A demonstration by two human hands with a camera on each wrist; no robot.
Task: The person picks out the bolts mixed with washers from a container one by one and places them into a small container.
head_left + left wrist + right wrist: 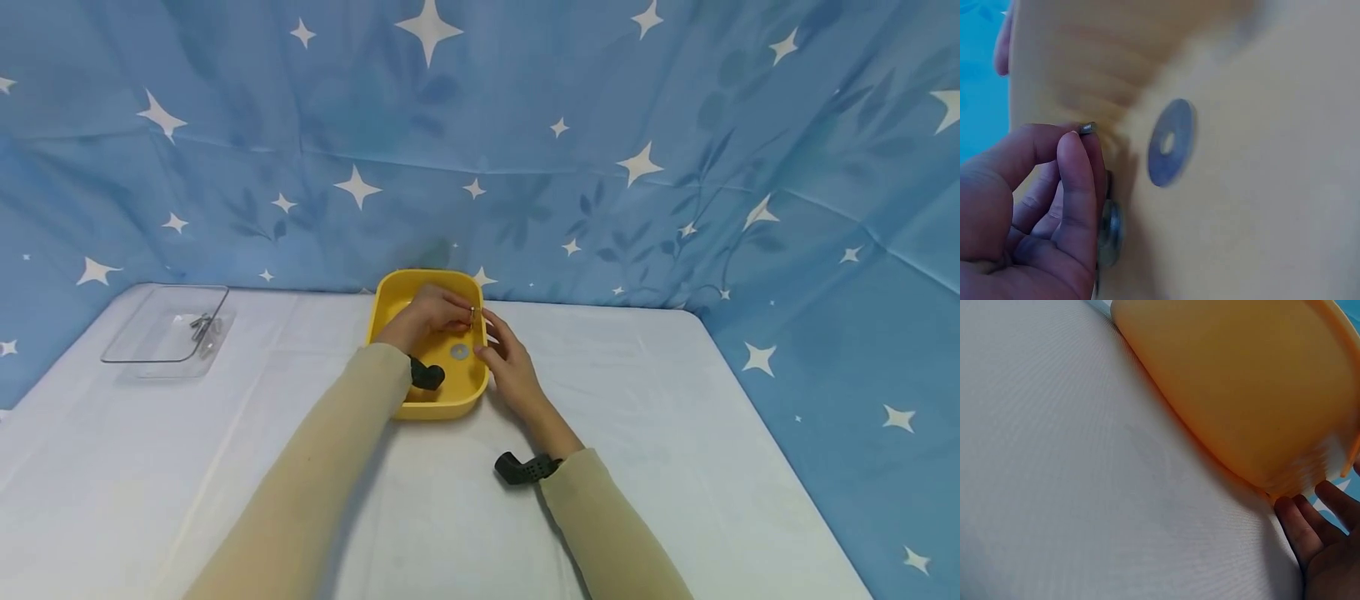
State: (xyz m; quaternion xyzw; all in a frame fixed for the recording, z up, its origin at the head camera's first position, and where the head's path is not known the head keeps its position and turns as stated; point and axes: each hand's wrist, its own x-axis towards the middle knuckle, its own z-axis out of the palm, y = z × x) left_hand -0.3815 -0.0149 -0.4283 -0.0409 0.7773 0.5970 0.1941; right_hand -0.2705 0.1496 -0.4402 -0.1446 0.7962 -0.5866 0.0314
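A yellow bin (pixel 424 410) stands at the table's far edge. My left hand (pixel 437 310) reaches inside it, near the right wall. In the left wrist view, thumb and forefinger pinch a small metal piece with a threaded end (pixel 1088 128), perhaps a bolt; the rest of it is hidden. A flat round washer (pixel 1172 142) lies beside it. Behind the fingers, a stack of round metal pieces (pixel 1110 231) is partly covered. My right hand (pixel 512 367) holds the bin's right side, thumb at the rim and fingertips (pixel 1297 515) against the outer wall.
A clear plastic tray (pixel 150 361) sits at the table's far left, with several small metal parts (pixel 201 325) in it. White cloth (pixel 675 467) covers the table. A blue star-patterned curtain (pixel 517 125) hangs behind the bin.
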